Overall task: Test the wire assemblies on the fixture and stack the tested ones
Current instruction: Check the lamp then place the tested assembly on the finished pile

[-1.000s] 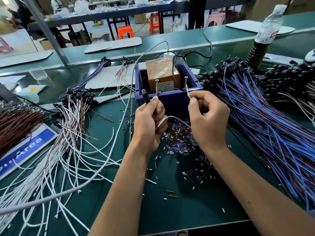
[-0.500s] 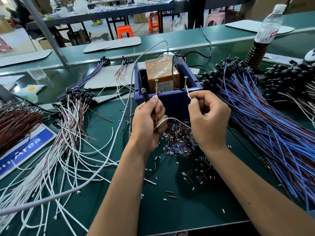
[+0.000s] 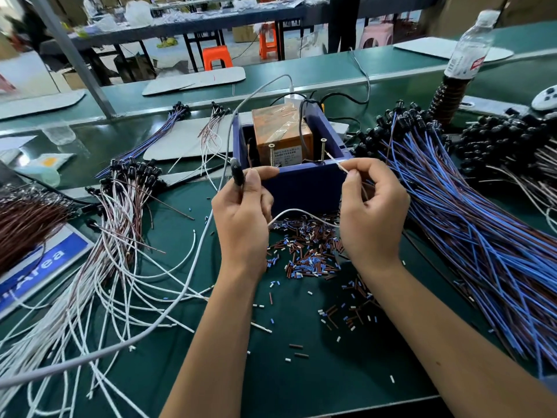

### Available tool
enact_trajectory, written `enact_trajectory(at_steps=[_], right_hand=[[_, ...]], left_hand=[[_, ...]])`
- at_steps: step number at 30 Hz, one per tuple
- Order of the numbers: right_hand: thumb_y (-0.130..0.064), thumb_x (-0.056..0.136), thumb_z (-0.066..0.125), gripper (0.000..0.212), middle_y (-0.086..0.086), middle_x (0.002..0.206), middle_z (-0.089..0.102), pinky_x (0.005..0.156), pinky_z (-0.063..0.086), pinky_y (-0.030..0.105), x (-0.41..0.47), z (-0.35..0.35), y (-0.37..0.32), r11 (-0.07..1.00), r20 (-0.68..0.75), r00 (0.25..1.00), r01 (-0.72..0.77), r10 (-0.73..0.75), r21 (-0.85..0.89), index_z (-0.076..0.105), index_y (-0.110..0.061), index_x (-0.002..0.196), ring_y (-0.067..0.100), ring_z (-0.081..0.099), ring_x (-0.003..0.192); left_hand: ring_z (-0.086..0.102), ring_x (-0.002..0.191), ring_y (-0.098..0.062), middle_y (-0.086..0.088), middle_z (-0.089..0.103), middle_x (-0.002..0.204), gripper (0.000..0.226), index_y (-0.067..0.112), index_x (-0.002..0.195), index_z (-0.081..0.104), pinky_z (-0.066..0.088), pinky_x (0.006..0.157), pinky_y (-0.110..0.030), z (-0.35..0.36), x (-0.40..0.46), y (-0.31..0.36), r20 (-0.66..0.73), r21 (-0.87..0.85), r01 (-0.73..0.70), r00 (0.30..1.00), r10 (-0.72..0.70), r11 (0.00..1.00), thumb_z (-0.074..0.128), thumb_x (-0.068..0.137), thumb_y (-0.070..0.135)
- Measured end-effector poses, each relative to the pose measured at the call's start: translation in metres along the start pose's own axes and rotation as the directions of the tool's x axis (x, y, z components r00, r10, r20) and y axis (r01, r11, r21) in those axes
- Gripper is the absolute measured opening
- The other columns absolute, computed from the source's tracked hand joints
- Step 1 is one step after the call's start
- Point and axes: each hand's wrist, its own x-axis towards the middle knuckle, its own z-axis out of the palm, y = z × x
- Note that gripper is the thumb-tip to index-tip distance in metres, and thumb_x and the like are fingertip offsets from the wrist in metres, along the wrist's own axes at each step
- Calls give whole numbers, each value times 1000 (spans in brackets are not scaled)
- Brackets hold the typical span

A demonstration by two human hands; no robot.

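At the blue box [image 3: 304,188], two hands hold one white wire [image 3: 301,213].

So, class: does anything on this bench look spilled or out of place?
Yes. Short blue, brown and white insulation offcuts lie scattered over the green mat in front of the blue fixture box, between both wrists: loose debris, not stacked parts.

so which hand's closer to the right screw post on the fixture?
Right. The right hand pinches a wire end just below and right of the right screw post. The left hand holds the black connector off toward the fixture's left corner.
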Motion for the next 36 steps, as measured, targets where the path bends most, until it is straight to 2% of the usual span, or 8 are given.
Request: enact_trajectory(at_steps=[2, 5, 8, 11, 20, 23, 33, 36], right_hand=[[-5, 100, 53, 21, -2, 95, 70, 74, 54, 29, 1, 0, -1, 1000, -13, 1000, 15, -15, -16, 73, -12, 103, 12, 65, 84], [-5, 102, 53, 24, -1, 99, 70, 76, 55, 29, 3, -1, -1, 999, -8, 1000, 29, -30, -35, 75, -11, 110, 11, 66, 88], [-2, 101, 53, 27, 0, 98, 70, 78, 53, 24, 2, 0, -3, 996, 7, 998, 62, -61, -70, 76, -7, 114, 9, 65, 91], [0, 100, 55, 27, 2, 94, 68, 74, 49, 17, 1, 0, -5, 993, 27, 996, 91, -90, -78, 77, -6, 114, 8, 63, 85], [-11, 100, 66, 14, -2, 88, 69, 73, 51, 22, 0, 0, -5, 992, 63, 992, 109, -105, -64, 79, -8, 105, 8, 64, 80], [-12, 100, 66, 14, -3, 88, 69, 73, 50, 20, 1, 0, -4, 991, 59, 992, 116, -112, -69, 79, -9, 105, 7, 64, 79], [-7, 99, 64, 20, -4, 82, 62, 67, 43, 17, 1, 0, -3, 986, 61, 989, 139, -133, -94, 80, -10, 111, 7, 57, 70], [-10, 100, 64, 18, -3, 87, 66, 70, 49, 20, 1, -1, -4, 987, 54, 991, 129, -124, -96, 79, -9, 111, 9, 62, 77]], left_hand=[[31, 48, -9, 11, 40, 53, 19, 10, 103, 65, 23, 46, -24, 1, 0, -2, -81, 83, -64, 994, 71, 994, 47, 109, 14], [38, 47, -8, 12, 47, 51, 7, 13, 101, 49, 30, 46, -22, 3, 0, -2, -160, 144, -118, 977, 141, 982, 51, 107, 10], [49, 46, -12, 10, 54, 51, 9, 12, 97, 51, 40, 49, -26, 5, -3, -3, -191, 263, -177, 954, 230, 949, 56, 104, 12], [57, 48, -11, 8, 59, 53, 10, 13, 94, 55, 47, 57, -26, 9, -4, -4, -209, 326, -208, 935, 285, 922, 59, 102, 13], [61, 49, -10, 6, 63, 54, 10, 13, 91, 65, 49, 59, -25, 13, -5, -8, -168, 344, -233, 938, 303, 910, 62, 100, 12], [59, 49, -8, 5, 62, 54, 10, 13, 92, 67, 46, 59, -21, 13, -5, -8, -174, 338, -232, 937, 303, 912, 62, 101, 12], [54, 50, -8, 2, 60, 56, 14, 12, 95, 72, 45, 58, -22, 10, -7, -4, -179, 346, -232, 935, 306, 909, 60, 102, 11], [53, 51, -5, 2, 60, 56, 15, 10, 96, 74, 44, 58, -19, 10, -7, -4, -173, 352, -228, 937, 303, 908, 60, 102, 11]])
